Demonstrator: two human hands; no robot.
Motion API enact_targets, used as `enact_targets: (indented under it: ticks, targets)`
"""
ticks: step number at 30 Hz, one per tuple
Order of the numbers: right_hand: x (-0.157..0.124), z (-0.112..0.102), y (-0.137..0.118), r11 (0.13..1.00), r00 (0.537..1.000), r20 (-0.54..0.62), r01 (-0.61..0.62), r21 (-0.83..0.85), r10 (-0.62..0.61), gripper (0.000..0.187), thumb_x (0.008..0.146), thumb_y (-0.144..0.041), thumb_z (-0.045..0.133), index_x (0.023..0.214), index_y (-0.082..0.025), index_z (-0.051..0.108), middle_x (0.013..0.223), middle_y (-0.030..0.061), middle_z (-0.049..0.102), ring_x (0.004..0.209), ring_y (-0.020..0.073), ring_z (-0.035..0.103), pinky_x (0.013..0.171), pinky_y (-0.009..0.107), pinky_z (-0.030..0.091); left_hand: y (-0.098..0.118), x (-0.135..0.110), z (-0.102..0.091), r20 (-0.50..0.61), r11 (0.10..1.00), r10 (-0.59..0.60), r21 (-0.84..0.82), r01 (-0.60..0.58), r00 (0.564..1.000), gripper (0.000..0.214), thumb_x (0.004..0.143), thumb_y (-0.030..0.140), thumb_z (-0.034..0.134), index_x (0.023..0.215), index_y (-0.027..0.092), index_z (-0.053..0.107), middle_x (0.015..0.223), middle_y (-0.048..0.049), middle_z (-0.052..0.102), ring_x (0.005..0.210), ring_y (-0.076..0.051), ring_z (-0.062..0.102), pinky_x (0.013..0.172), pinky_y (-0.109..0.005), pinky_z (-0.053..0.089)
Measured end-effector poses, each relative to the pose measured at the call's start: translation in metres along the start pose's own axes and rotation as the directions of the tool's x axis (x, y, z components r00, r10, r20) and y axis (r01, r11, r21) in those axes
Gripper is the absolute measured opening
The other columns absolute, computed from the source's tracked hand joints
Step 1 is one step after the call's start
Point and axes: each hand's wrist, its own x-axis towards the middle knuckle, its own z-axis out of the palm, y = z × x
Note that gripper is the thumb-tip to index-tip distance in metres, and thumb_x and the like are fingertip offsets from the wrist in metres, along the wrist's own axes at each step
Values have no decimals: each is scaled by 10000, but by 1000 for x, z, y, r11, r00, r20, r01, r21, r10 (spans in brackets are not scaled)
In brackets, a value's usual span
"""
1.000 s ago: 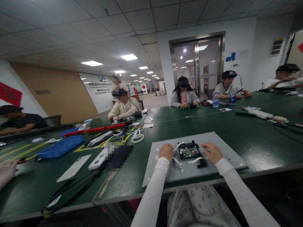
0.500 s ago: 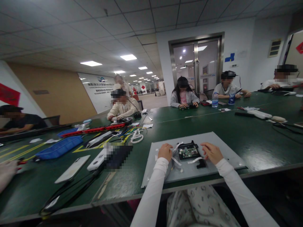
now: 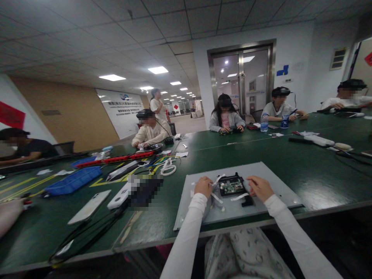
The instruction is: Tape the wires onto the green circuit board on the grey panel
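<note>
A grey metal panel (image 3: 270,178) lies on the table in front of me, with a black frame holding a green circuit board (image 3: 233,186) on it. My left hand (image 3: 203,187) is at the board's left, its fingers bent and closed at the end of a white flat strip (image 3: 218,179). My right hand (image 3: 259,188) hovers at the board's right with curled fingers; whether anything small is in them is hidden. Between the board and my right hand lie another white strip (image 3: 238,197) and a small black part (image 3: 247,201).
Left of the panel are a white phone (image 3: 89,207), a white device (image 3: 119,195) with black cables, a blue tray (image 3: 74,181) and a coiled white cable (image 3: 168,168). Bottles (image 3: 264,123) stand far right. Co-workers sit around the green table; another person's hand (image 3: 11,215) shows at left.
My hands hold almost the same place, with the right fingers shifted very slightly. A standing person in the background has moved right. The other person's hand at left has shifted a little.
</note>
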Motion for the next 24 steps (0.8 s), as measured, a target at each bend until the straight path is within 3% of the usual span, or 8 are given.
enact_targets:
  ticks: [12,24]
  targets:
    - [-2,-2,-7,998,999,-32,3,-56,-5,277,722,-264,372,916,-168,546,666,-4,538,467,93,541,417,211,489,-1,1,3,49,1000,-12,15,11,999,281,726,64,420,812,190,656,899,-35,563,902,-145,470,842,-235,340]
    - [-2,-1,-5,999,999,-49,17,-43,-19,301,727,-293,384,953,-169,539,736,14,565,468,86,538,397,207,488,-2,1,5,86,1000,-9,11,8,996,305,722,59,425,847,205,662,900,-34,562,904,-150,467,850,-242,342]
